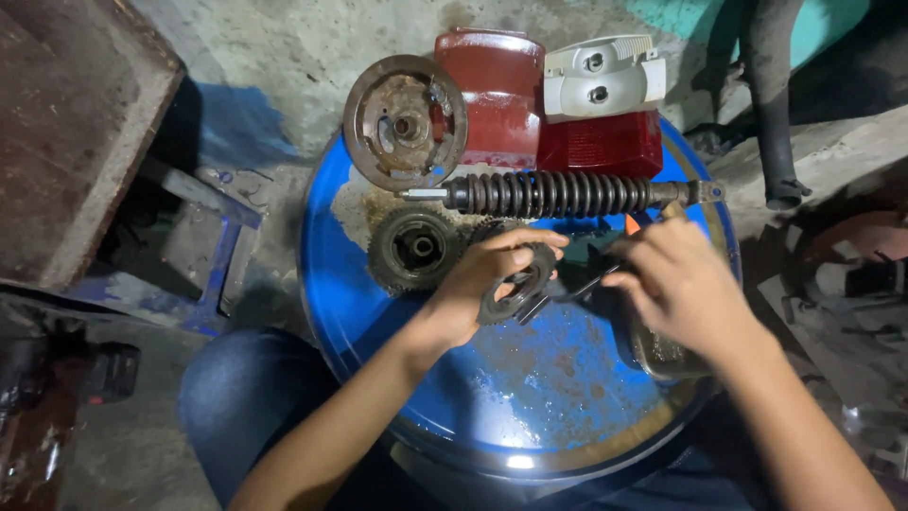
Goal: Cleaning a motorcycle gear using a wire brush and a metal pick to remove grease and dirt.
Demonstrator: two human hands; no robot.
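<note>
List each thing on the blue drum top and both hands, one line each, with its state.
Left hand: gripping the small sprocket.
Right hand: holding a dark tool to the sprocket.
Coil spring shock: lying flat.
Large gear: lying flat.
Brake plate: rusty.
Blue drum: paint chipped.

On the drum top (530,397), the spring (558,194) lies across the upper middle; the brake plate (405,121) and lamp housings (601,104) sit above it, the sprocket (414,248) below left.

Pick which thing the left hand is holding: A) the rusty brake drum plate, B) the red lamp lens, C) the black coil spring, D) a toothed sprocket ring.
D: the left hand grips a toothed sprocket ring above the blue drum lid, while the right hand works at it with a dark tool.
</note>
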